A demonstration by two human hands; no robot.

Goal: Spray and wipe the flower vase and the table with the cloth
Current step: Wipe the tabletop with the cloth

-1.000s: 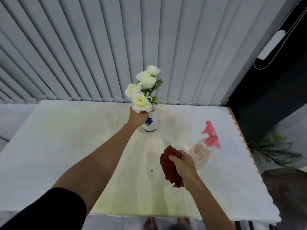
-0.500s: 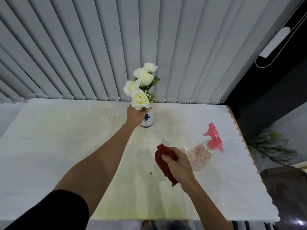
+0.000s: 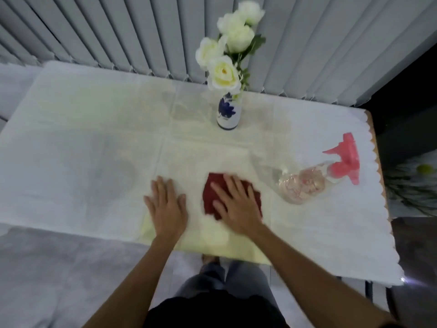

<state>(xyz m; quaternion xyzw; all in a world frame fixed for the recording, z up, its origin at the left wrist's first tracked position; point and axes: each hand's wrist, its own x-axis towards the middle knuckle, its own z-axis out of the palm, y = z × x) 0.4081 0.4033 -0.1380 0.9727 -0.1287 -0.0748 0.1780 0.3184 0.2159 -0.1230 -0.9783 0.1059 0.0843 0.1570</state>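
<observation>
A white vase (image 3: 227, 113) with a blue flower print stands upright at the back of the table, holding white roses (image 3: 223, 73). Nothing touches it. The dark red cloth (image 3: 209, 195) lies flat on the white tablecloth (image 3: 82, 150) near the front edge. My right hand (image 3: 237, 205) presses down on the cloth, palm flat and fingers spread. My left hand (image 3: 166, 205) rests flat on the tablecloth just left of the cloth, holding nothing. A clear spray bottle (image 3: 305, 185) with a pink trigger head (image 3: 345, 157) lies on its side to the right of the cloth.
Grey vertical blinds (image 3: 118, 31) hang right behind the table. The table's scalloped right edge (image 3: 378, 174) borders a dark floor area with a plant (image 3: 416, 183). My legs show below the front edge.
My left hand let go of the vase and came down flat on the table near the front. My right hand lowered the bunched cloth and spread it flat under the palm. The camera tilted down.
</observation>
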